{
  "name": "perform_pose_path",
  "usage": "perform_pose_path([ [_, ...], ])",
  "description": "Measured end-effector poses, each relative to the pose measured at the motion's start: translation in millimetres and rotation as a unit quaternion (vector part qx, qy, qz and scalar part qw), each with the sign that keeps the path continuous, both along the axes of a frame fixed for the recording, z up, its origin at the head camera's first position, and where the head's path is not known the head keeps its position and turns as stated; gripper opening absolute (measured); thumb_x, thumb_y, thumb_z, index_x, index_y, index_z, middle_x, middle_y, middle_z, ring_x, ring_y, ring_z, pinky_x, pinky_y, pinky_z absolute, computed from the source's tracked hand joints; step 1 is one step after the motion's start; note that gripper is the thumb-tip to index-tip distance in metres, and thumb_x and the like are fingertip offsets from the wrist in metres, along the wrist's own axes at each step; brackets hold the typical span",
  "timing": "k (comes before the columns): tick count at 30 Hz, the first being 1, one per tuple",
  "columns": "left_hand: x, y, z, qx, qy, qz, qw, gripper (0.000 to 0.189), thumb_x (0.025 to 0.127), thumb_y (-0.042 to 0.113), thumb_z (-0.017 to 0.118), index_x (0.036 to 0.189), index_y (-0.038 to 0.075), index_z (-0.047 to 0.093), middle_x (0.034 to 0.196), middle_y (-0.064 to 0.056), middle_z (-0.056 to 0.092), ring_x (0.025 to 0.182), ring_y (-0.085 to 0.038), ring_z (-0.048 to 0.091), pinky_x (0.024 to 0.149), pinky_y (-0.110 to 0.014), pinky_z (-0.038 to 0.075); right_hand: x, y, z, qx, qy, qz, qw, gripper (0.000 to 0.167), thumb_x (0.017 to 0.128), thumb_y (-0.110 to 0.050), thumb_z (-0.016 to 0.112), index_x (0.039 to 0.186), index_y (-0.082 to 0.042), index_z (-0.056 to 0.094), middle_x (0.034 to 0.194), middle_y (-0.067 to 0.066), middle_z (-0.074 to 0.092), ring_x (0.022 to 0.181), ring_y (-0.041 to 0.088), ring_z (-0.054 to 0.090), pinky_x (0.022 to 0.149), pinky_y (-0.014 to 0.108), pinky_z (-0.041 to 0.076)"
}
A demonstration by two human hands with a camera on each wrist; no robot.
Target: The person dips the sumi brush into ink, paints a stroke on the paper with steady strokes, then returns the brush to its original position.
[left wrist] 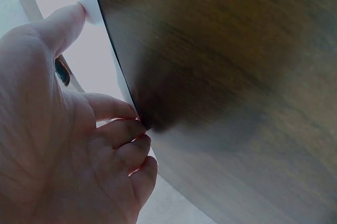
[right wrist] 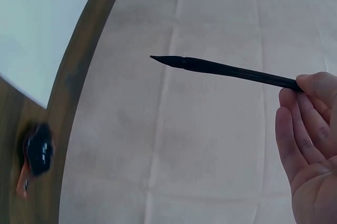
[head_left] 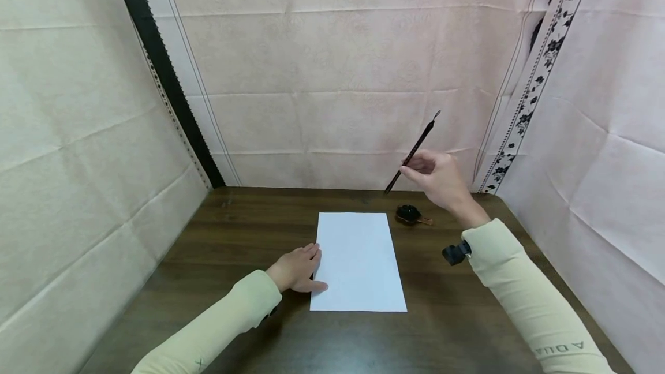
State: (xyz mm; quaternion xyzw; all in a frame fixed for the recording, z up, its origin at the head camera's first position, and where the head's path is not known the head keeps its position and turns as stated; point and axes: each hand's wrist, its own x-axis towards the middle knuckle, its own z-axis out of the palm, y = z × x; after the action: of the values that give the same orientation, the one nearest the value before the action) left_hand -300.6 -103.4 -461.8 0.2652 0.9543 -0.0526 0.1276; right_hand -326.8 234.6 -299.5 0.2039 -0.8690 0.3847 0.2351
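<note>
A white sheet of paper point(head_left: 358, 264) lies flat on the dark wooden table. Along its left edge my left hand point(head_left: 298, 269) rests with loosely extended fingers, the thumb lying on the sheet; the left wrist view shows the thumb and fingertips at that edge. Between thumb and fingers my right hand point(head_left: 439, 178) pinches the handle of a calligraphy brush point(head_left: 415, 147), raised above the table. Its dark pointed tip slants down and left in the head view. In the right wrist view the whole bristle end of the brush point(right wrist: 174, 61) shows, touching nothing.
Just right of the paper's top corner sits a small brown dish point(head_left: 409, 214) holding glossy black ink, its stem toward the right. Pale cloth walls point(head_left: 337, 85) enclose the table point(head_left: 234, 229) at the back and both sides.
</note>
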Motion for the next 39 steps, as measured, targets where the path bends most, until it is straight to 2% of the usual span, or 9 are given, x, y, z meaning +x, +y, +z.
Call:
perform_pose_path([
  [7,0.2,-0.8,-0.3,-0.003,0.002,-0.001,1.0000,0.090,0.099,0.065,0.059,0.162,0.004,0.040,0.173,-0.013,0.035,0.162,-0.028,0.031,0.132,-0.042,0.031,2.5,-27.9,-13.3,-0.022,-0.005,0.034,0.9992,0.015,0.097,-0.021,0.079,0.107,-0.011,0.080,0.102,0.007,0.082,0.088,0.016,0.078,0.075,0.016,0.058],
  [13,-0.3,-0.6,-4.2,-0.011,0.007,-0.002,0.9999,0.091,0.099,0.067,0.058,0.163,0.005,0.039,0.173,-0.012,0.034,0.162,-0.027,0.031,0.131,-0.041,0.031,1.3,-48.5,-27.8,-0.018,-0.019,0.057,0.9980,0.013,0.095,-0.018,0.080,0.106,-0.011,0.080,0.099,0.005,0.082,0.088,0.020,0.079,0.076,0.021,0.061],
  [18,-1.3,-0.1,-7.5,-0.013,0.010,0.000,0.9999,0.091,0.098,0.068,0.058,0.163,0.006,0.040,0.173,-0.011,0.035,0.162,-0.026,0.032,0.131,-0.041,0.032,-2.2,-63.2,-39.8,-0.011,-0.026,0.070,0.9971,0.009,0.096,-0.015,0.079,0.104,-0.011,0.080,0.098,0.004,0.082,0.085,0.017,0.079,0.076,0.025,0.062],
  [27,-0.8,2.1,-1.8,-0.018,0.011,0.003,0.9998,0.091,0.098,0.068,0.059,0.162,0.006,0.040,0.173,-0.012,0.035,0.162,-0.027,0.033,0.131,-0.040,0.032,-7.0,-83.3,-66.3,-0.012,-0.023,0.107,0.9939,0.009,0.097,-0.012,0.078,0.105,-0.009,0.079,0.097,0.004,0.081,0.083,0.015,0.078,0.077,0.028,0.065],
  [39,-0.8,2.4,-1.9,-0.023,0.014,0.005,0.9996,0.091,0.098,0.069,0.058,0.162,0.007,0.041,0.173,-0.011,0.035,0.162,-0.027,0.033,0.131,-0.040,0.033,-6.6,-100.3,-98.2,-0.026,-0.051,0.105,0.9928,0.009,0.096,-0.011,0.078,0.105,-0.010,0.079,0.099,0.005,0.081,0.089,0.018,0.079,0.084,0.035,0.067],
])
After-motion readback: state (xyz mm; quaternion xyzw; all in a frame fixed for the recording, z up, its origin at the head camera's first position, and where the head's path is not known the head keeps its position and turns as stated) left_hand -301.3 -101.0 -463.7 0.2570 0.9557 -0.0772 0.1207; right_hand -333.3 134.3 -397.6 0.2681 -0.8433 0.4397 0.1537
